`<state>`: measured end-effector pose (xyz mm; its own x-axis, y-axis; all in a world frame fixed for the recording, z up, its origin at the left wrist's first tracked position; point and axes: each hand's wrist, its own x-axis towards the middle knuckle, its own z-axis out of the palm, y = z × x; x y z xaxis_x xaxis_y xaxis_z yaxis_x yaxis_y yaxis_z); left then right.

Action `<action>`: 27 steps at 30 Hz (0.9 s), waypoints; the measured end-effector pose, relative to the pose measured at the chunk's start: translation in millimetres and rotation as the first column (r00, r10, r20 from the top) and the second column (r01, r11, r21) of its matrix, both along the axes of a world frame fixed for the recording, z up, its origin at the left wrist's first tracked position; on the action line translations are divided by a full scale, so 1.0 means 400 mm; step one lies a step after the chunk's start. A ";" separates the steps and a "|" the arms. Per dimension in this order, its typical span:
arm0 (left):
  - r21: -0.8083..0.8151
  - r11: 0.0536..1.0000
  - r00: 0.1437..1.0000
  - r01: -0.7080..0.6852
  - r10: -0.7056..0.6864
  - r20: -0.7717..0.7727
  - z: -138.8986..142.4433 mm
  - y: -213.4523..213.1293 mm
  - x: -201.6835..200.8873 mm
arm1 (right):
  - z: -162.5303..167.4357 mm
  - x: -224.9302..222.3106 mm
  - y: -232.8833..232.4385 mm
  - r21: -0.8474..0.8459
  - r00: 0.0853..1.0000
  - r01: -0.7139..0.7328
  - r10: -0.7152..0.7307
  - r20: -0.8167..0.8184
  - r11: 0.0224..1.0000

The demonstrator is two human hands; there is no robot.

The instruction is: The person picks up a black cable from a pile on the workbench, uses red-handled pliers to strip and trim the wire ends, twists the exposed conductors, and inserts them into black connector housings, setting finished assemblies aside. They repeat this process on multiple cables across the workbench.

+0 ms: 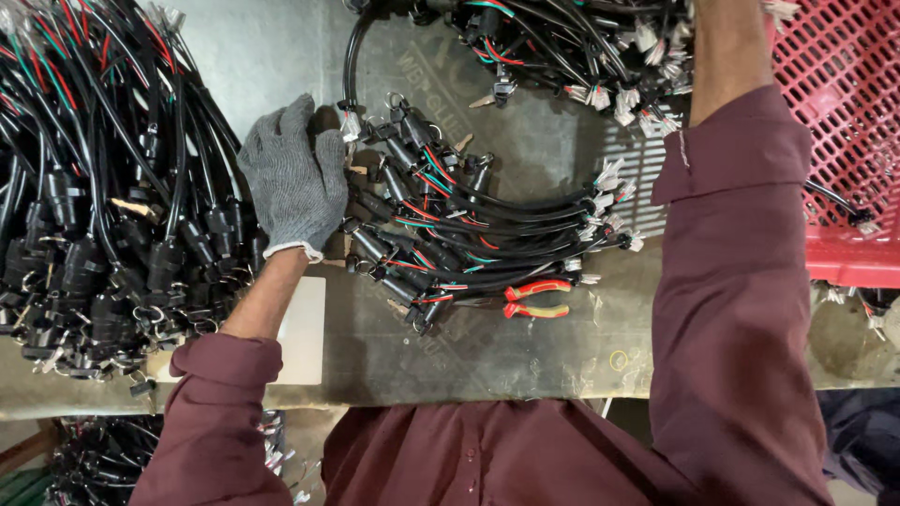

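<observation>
This is a workshop, prob. a small factory bench where wire parts get put together. A worn grey metal table point(487, 361) sits under the gloved left hand point(292, 183). Left of that hand is a big heap of black cable sets point(103, 206), w/ another bunch point(450, 225) just right of it. Red-handled pliers point(536, 299) lie near, and a red plastic crate point(844, 141) stands far right.
</observation>
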<state>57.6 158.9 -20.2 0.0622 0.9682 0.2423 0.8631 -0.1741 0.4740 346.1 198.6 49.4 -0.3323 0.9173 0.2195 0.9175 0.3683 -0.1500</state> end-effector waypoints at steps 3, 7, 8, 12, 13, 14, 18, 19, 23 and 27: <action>0.062 0.998 0.999 0.019 -0.017 -0.038 -0.008 0.002 -0.002 | 0.002 -0.005 0.008 0.006 1.000 -0.025 0.025 -0.012 1.000; 0.038 0.999 0.999 0.034 -0.033 -0.031 -0.010 0.002 -0.001 | 0.004 -0.005 0.007 0.004 1.000 -0.025 0.025 -0.014 1.000; 0.029 0.999 0.999 0.026 -0.025 -0.035 -0.010 0.002 -0.001 | 0.004 -0.007 0.008 -0.001 1.000 -0.026 0.025 -0.015 1.000; 0.033 0.999 1.000 0.021 -0.021 -0.020 -0.012 0.003 -0.008 | 0.000 -0.022 0.016 -0.014 0.999 -0.030 0.030 -0.010 0.999; 0.020 1.000 1.000 0.019 -0.019 -0.018 -0.013 0.004 -0.009 | 0.000 -0.027 0.018 -0.013 0.999 -0.033 0.032 -0.011 0.999; 0.012 1.000 1.000 0.018 -0.018 -0.015 -0.012 0.005 -0.010 | 0.001 -0.030 0.021 -0.016 0.999 -0.036 0.036 -0.010 0.999; 0.040 0.999 0.999 0.033 -0.032 -0.034 -0.014 0.009 -0.009 | 0.008 -0.031 0.025 -0.019 0.999 -0.048 0.048 -0.015 0.999; 0.048 0.998 0.999 0.037 -0.036 -0.032 -0.013 0.009 -0.008 | 0.009 -0.029 0.024 -0.022 0.999 -0.051 0.050 -0.018 0.998; 0.049 0.998 1.000 0.027 -0.026 -0.014 -0.012 0.008 -0.008 | 0.004 -0.027 0.023 -0.023 0.999 -0.052 0.051 -0.016 0.998; 0.042 0.999 1.000 0.023 -0.023 -0.012 -0.009 0.007 -0.012 | 0.001 -0.040 0.026 -0.035 0.999 -0.052 0.052 -0.013 0.998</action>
